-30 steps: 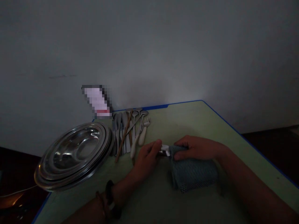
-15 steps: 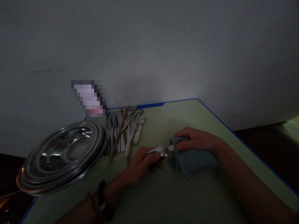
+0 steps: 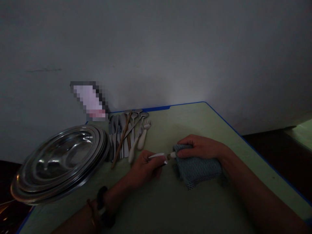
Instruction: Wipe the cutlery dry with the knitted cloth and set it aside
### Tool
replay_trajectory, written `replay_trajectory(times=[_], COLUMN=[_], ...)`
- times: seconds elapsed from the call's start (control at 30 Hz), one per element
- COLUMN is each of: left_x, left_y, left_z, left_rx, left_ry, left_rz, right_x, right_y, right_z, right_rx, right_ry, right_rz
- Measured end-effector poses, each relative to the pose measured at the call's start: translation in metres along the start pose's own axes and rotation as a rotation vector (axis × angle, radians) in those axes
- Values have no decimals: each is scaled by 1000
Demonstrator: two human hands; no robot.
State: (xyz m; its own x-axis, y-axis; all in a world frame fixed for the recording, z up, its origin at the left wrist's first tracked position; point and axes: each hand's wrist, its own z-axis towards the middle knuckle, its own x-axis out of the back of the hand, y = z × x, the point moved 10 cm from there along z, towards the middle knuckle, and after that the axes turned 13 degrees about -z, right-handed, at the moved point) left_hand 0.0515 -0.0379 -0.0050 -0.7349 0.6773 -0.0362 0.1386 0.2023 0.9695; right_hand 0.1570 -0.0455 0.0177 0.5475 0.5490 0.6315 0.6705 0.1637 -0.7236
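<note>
My left hand is closed on a small utensil, gripping its white and shiny metal end. Its exact kind is unclear in the dim light. A white handle tip with a short brownish neck pokes out of a grey-blue cloth, in line with the metal end. They look like one piece, though I cannot be sure. Closed over the cloth and handle is my right hand, thumb and fingers pinching from above. The cloth's checked edge hangs down towards the table.
Stacked steel plates stand at the left of the pale green table. Beside them lies assorted cutlery: knives, spoons, forks and wooden chopsticks. A blurred-out phone-like object leans on the wall behind.
Both hands, with the utensil and cloth, have shifted slightly left in view. The left hand's metal end has turned, showing less of its shiny face. The plates and cutlery shift slightly with the camera.
</note>
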Motion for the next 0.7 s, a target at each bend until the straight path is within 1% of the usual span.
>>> replay_trajectory(times=[0.2,0.33,0.5,0.7], left_x=[-3,-6,-9,-2], left_y=[11,18,16,13], left_z=[-3,-6,-6,-5], left_rx=[-93,-154,-151,-140], left_ry=[1,13,-13,37], left_rz=[182,251,284,245], right_x=[5,5,6,6], right_y=[-3,-3,-2,-6], right_z=[-1,-1,-2,-2], right_rx=[21,26,7,29], right_ry=[25,25,32,33], right_rz=[-92,-94,-110,-128])
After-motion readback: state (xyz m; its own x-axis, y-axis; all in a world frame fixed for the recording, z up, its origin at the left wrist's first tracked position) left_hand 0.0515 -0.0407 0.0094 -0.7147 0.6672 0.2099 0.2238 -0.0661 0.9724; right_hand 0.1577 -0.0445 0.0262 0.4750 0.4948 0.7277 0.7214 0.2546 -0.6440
